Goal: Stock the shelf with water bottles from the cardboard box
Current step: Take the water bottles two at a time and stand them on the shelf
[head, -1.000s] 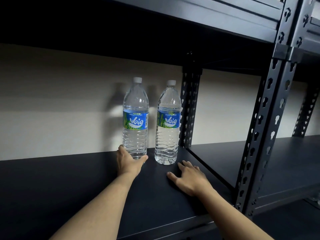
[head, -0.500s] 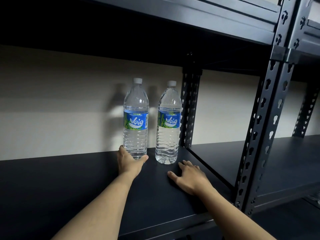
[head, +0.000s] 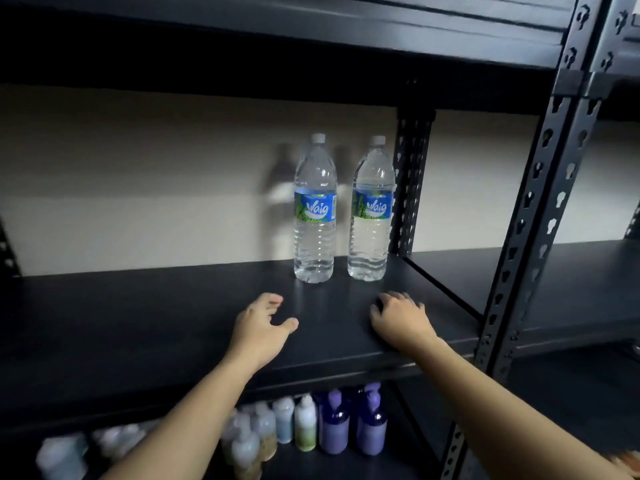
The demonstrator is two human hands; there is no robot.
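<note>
Your left hand [head: 259, 327] hovers over the shelf [head: 138, 313] with fingers relaxed and thumb spread, holding nothing. Your right hand [head: 398, 320] is palm down near the shelf's front edge, fingers loosely bent, also empty. Both are apart from the bottles. The left water bottle [head: 315, 216] stands upright at about 1 o'clock from your left hand. The right water bottle [head: 370, 216] is at 11 o'clock from your right, with the corner post [head: 410, 181] just beside it at 3 o'clock. They sit near the back wall, labels facing you, likely so the row starts in the corner and leaves room in front. The cardboard box is out of view. Smaller bottles [head: 334, 427] line the shelf below, at 6 o'clock.
</note>
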